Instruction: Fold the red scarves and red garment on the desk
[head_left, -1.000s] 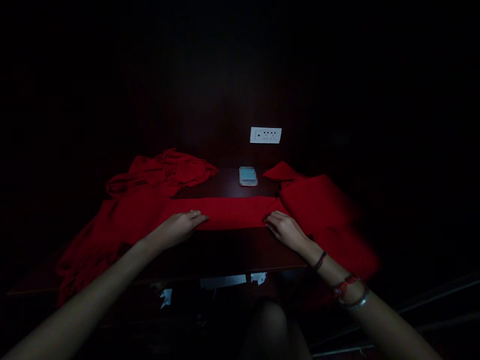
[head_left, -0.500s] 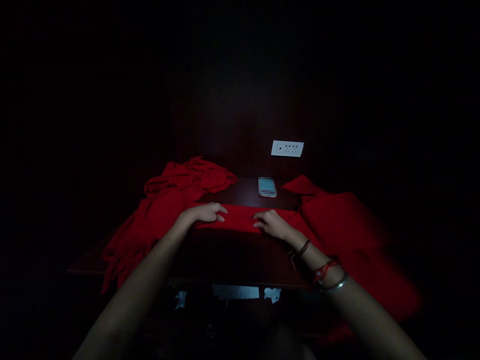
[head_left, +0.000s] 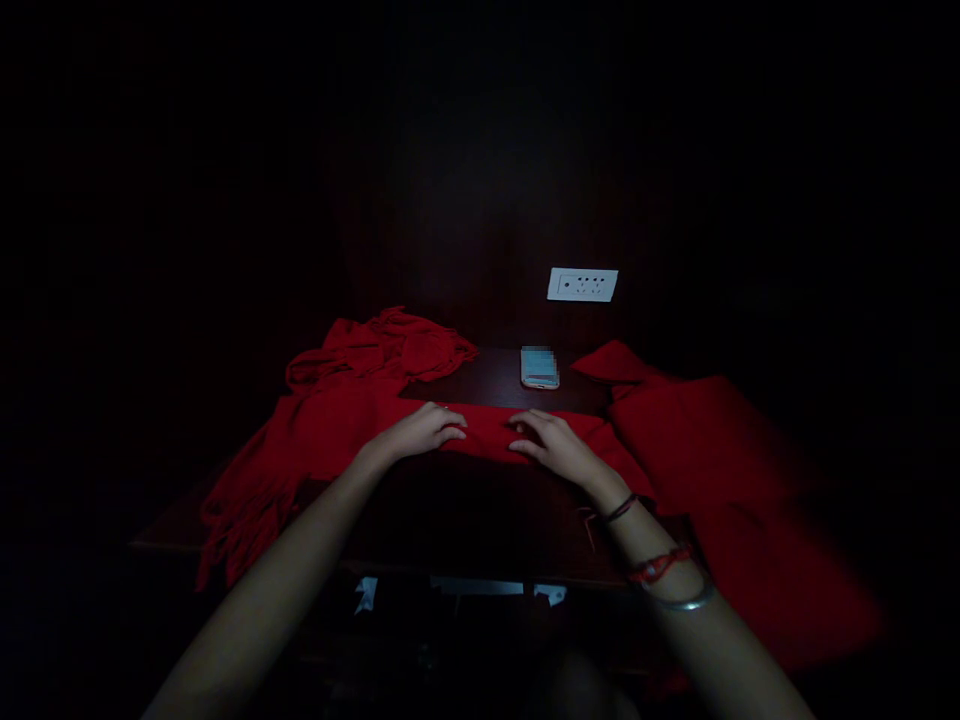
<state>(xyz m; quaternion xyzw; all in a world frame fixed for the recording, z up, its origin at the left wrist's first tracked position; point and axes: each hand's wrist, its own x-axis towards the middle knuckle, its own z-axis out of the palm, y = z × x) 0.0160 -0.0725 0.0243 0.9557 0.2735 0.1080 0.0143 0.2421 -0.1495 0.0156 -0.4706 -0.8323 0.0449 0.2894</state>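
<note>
- Fingers [head_left: 453, 418] of both hands are curving loosely over the folded, flat red cloth band [head_left: 487, 430], open, with thumbs standing apart from them; how firmly the tips are touching the fabric cannot be told.
- The band is lying on the dark wooden bench [head_left: 480, 515], its long axis running left to right, roughly along the near edge.
- Its left part is widening into a red fringe [head_left: 240, 520] pointing toward the near left; its right part is meeting a broad, smooth red cloth piece [head_left: 697, 430].
- The left hand [head_left: 418, 432] is reaching in from the near left, palm down, covering some of the band.
- The right hand [head_left: 559, 447] is facing it from the near right, fingertips pointing left, a short red stretch showing between the two.
- A thin dark band, a red cord bracelet [head_left: 661, 566] and a silvery bangle [head_left: 688, 604] are circling the right wrist and forearm.
- Behind the band, a crumpled red fringed bundle [head_left: 382, 347] is lying at the left, and a rectangular phone [head_left: 540, 368] with a pale blue screen is resting near the middle.
- A white rectangular socket panel [head_left: 583, 285] is sitting on the dark wall beyond.
</note>
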